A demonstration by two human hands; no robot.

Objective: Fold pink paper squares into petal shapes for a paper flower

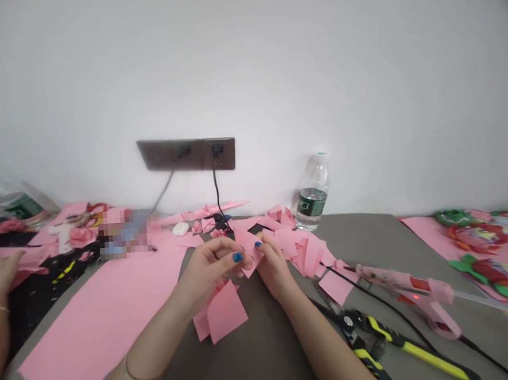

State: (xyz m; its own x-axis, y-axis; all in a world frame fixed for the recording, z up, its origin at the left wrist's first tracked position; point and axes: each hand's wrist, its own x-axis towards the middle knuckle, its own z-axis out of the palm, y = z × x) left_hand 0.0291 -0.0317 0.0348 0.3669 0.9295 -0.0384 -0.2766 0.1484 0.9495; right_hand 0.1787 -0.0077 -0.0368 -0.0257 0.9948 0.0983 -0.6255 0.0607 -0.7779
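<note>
A small piece of pink paper (245, 239) is held up in front of me, between both hands. My right hand (276, 264) pinches its right side between thumb and fingers. At its lower left edge, my left hand (218, 268) is closed with thumb against fingertips, gripping the paper. Under my left hand lie pink paper squares (227, 316) on the grey table (264, 355). Behind and right of my right hand spreads a heap of cut pink pieces (307, 252).
Right: a pink glue gun (415, 289) with a lit red light, its cord, yellow-black pliers (401, 341) and paper flowers (495, 272). A water bottle (313, 195) stands by the wall. Left: large pink sheets (102, 319) and another person's hand (1, 274).
</note>
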